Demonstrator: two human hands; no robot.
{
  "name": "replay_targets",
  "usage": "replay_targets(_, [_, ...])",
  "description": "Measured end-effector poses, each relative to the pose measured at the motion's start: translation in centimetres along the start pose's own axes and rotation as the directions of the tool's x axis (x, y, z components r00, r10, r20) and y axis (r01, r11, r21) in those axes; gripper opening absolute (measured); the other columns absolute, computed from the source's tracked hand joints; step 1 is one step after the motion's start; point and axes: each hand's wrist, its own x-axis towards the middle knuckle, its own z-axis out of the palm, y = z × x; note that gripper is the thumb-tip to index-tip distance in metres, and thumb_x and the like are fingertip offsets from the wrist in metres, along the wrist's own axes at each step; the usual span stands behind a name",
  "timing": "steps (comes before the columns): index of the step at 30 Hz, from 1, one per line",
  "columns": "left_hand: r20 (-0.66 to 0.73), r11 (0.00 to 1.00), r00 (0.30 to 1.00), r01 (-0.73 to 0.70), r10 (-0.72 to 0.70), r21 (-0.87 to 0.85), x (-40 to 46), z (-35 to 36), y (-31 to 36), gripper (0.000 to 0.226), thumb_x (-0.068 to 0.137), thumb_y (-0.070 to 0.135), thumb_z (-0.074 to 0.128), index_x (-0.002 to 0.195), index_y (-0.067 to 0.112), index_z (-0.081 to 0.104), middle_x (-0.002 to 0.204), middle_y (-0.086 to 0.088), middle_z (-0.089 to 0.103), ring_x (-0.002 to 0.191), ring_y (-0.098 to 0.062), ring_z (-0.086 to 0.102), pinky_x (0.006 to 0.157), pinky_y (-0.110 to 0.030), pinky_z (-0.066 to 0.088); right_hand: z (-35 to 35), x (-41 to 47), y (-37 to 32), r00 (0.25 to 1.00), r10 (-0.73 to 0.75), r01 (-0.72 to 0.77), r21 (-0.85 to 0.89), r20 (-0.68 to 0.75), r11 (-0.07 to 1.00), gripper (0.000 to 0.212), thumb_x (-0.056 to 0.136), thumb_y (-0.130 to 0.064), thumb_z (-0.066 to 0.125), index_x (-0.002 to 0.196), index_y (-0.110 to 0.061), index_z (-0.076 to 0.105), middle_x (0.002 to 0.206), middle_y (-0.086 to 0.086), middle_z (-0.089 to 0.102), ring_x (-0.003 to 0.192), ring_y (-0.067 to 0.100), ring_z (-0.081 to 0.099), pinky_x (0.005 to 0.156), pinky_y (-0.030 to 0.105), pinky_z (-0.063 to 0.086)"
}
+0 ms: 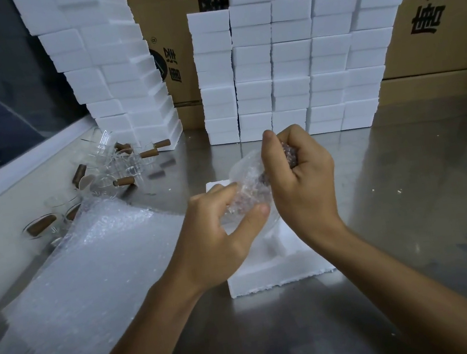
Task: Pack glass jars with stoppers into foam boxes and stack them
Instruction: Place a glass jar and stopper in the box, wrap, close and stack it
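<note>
Over the middle of the steel table (384, 246), both hands hold a jar wrapped in bubble wrap (247, 187) just above an open foam box (271, 272). The right hand (300, 174) has its fingers curled tight around the upper end of the bundle, where something dark, perhaps the stopper, shows through the wrap between the fingers. The left hand (221, 232) pinches the lower end, thumb on the near side and fingers spread on the far side. The bundle's long axis runs on a slant, its upper end toward the far right and its lower end toward the near left, tilted down over the box's hollow. Whether the bundle touches the box I cannot tell.

The foam box rests flat on the table under the hands, its near wall facing the near edge.

Toward the left edge lies a thick pile of bubble wrap sheets (90, 270), reaching from mid-table to the near-left corner. Beyond it, toward the far-left corner, a heap of clear glass jars (112, 169) lies on its side, brown stoppers (149, 153) pointing various ways. Behind these a leaning stack of foam boxes (110, 59) rises. Along the far edge stands a wall of closed foam boxes (294, 59) in several columns, with cardboard cartons (437, 16) behind it bearing printed characters.
</note>
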Motion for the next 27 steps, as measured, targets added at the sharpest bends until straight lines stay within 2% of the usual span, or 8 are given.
replay_targets(7, [0.149, 0.994, 0.985, 0.099, -0.092, -0.044, 0.2, -1.4, -0.2, 0.035, 0.081, 0.045, 0.063, 0.088, 0.012, 0.071, 0.082, -0.008, 0.065, 0.075, -0.029, 0.063, 0.068, -0.053, 0.050, 0.6, -0.9, -0.1, 0.999, -0.020, 0.021, -0.006, 0.031, 1.000, 0.030, 0.096, -0.018, 0.054, 0.069, -0.024, 0.044, 0.057, -0.011, 0.044, 0.053, 0.006, 0.047, 0.050, 0.018, 0.036])
replay_targets(10, [-0.130, 0.995, 0.990, -0.043, 0.054, 0.088, 0.0, -0.5, -0.2, 0.021, 0.079, 0.033, 0.073, 0.087, 0.016, 0.065, 0.087, 0.000, 0.065, 0.080, -0.017, 0.062, 0.069, -0.036, 0.052, 0.7, -0.9, 0.3, 0.997, 0.070, -0.071, 0.044, 0.026, 0.996, 0.031, 0.098, -0.019, 0.054, 0.069, -0.012, 0.048, 0.057, -0.006, 0.049, 0.054, 0.011, 0.051, 0.053, 0.026, 0.041])
replay_targets(12, [-0.385, 0.965, 0.909, -0.060, 0.158, 0.255, 0.1, 0.5, -0.3, 0.041, 0.071, 0.034, 0.080, 0.099, 0.018, 0.055, 0.107, -0.001, 0.056, 0.099, -0.015, 0.055, 0.081, -0.023, 0.049, 0.6, -0.8, 0.3, 0.989, 0.148, -0.149, 0.089, 0.014, 0.985, 0.032, 0.100, -0.023, 0.053, 0.071, -0.013, 0.050, 0.058, -0.010, 0.053, 0.056, 0.008, 0.053, 0.055, 0.021, 0.042])
replay_targets(14, [-0.483, 0.994, 0.874, 0.006, 0.049, 0.111, 0.2, 1.0, 0.1, 0.061, 0.067, 0.038, 0.082, 0.114, 0.023, 0.047, 0.117, 0.008, 0.052, 0.111, -0.007, 0.052, 0.087, -0.016, 0.047, 0.6, -0.8, -0.1, 0.982, 0.188, -0.190, 0.118, 0.022, 0.975, 0.032, 0.100, -0.032, 0.053, 0.072, -0.017, 0.049, 0.060, -0.014, 0.051, 0.058, 0.004, 0.051, 0.055, 0.020, 0.043])
replay_targets(17, [-0.356, 0.891, 0.897, 0.082, -0.262, -0.447, 0.5, 0.9, 0.5, 0.056, 0.064, 0.033, 0.085, 0.112, 0.030, 0.055, 0.101, 0.021, 0.066, 0.100, -0.006, 0.067, 0.080, -0.030, 0.060, 1.0, -1.4, -0.9, 0.967, 0.214, -0.239, 0.195, 0.142, 0.951, 0.031, 0.093, -0.048, 0.052, 0.082, -0.019, 0.052, 0.067, -0.013, 0.056, 0.064, 0.004, 0.058, 0.055, 0.024, 0.050])
replay_targets(18, [-0.356, 0.867, 0.889, 0.086, -0.289, -0.491, 0.5, 0.5, 0.2, 0.051, 0.063, 0.033, 0.086, 0.106, 0.034, 0.059, 0.099, 0.019, 0.068, 0.098, -0.010, 0.069, 0.078, -0.037, 0.062, 1.2, -1.6, -1.0, 0.950, 0.236, -0.280, 0.220, 0.204, 0.934, 0.029, 0.093, -0.048, 0.052, 0.087, -0.020, 0.054, 0.071, -0.012, 0.060, 0.067, 0.004, 0.061, 0.057, 0.021, 0.051])
replay_targets(21, [-0.377, 0.930, 0.896, 0.093, -0.233, -0.354, 0.7, -0.9, -0.5, 0.041, 0.062, 0.032, 0.086, 0.094, 0.040, 0.062, 0.100, 0.013, 0.068, 0.096, -0.014, 0.069, 0.077, -0.041, 0.061, 1.1, -1.2, -1.4, 0.860, 0.360, -0.470, 0.288, 0.362, 0.834, 0.016, 0.096, -0.032, 0.060, 0.096, -0.017, 0.063, 0.085, -0.007, 0.069, 0.084, 0.012, 0.069, 0.072, 0.027, 0.059])
replay_targets(27, [-0.214, 0.990, 0.971, 0.082, -0.105, -0.112, 0.7, -2.4, -0.9, 0.049, 0.062, 0.028, 0.088, 0.091, 0.014, 0.051, 0.089, 0.002, 0.065, 0.075, -0.013, 0.069, 0.054, -0.029, 0.058, -0.1, -0.1, -1.2, 0.881, 0.280, -0.358, 0.149, 0.382, 0.922, 0.021, 0.083, -0.014, 0.077, 0.102, -0.020, 0.072, 0.101, -0.001, 0.072, 0.093, 0.018, 0.071, 0.066, 0.039, 0.063])
